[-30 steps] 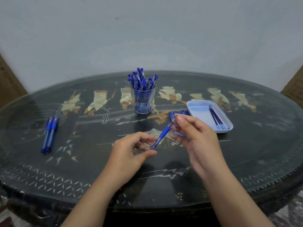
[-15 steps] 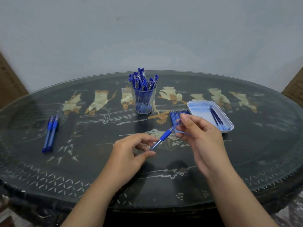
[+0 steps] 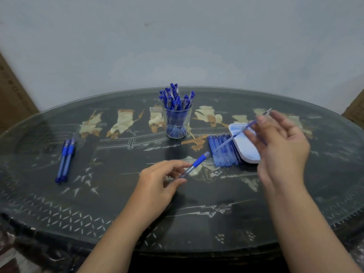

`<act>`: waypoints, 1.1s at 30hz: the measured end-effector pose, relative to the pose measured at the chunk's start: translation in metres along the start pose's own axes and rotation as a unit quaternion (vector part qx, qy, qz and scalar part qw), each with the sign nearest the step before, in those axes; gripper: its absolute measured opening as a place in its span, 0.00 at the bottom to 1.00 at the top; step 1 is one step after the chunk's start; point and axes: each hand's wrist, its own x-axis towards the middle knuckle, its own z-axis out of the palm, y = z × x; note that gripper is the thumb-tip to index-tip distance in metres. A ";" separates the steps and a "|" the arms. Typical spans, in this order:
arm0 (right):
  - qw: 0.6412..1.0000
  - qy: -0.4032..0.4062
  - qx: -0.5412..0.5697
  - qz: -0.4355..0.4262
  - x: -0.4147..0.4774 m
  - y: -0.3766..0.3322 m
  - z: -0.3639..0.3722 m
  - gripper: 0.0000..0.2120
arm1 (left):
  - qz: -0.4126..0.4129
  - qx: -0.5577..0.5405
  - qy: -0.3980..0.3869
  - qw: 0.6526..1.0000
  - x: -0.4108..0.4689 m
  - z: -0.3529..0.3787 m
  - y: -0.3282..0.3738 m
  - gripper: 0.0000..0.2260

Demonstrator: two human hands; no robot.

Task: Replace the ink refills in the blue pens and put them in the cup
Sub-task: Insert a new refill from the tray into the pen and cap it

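I see left hand (image 3: 157, 182) above worktop (image 3: 118, 196) centre, fingers (image 3: 178, 181) pinching clear pen barrel with blue grip (image 3: 195, 164). Right hand (image 3: 279, 142), blurred, grips thin blue ink refill (image 3: 249, 124) over white plastic tray (image 3: 248, 154) toward right edge. Clear glass cup (image 3: 176, 125) of pens near back edge.

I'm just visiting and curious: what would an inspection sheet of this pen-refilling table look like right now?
Surface: dark oval table, glass-topped, with inlaid figures.
Job's things: cup full of blue pens; two pens lying at left; refill pile beside a white tray.
Clutter: nothing seen.
Hands: left hand grips a pen barrel; right hand, blurred, pinches a single refill clear of the barrel.
Cables: nothing seen.
Surroundings: pale wall; cardboard box at left.
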 end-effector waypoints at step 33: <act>0.765 -0.182 -0.617 -0.018 0.093 0.120 0.028 0.05 | -0.088 -0.061 0.247 0.963 0.011 -0.006 -0.029 0.18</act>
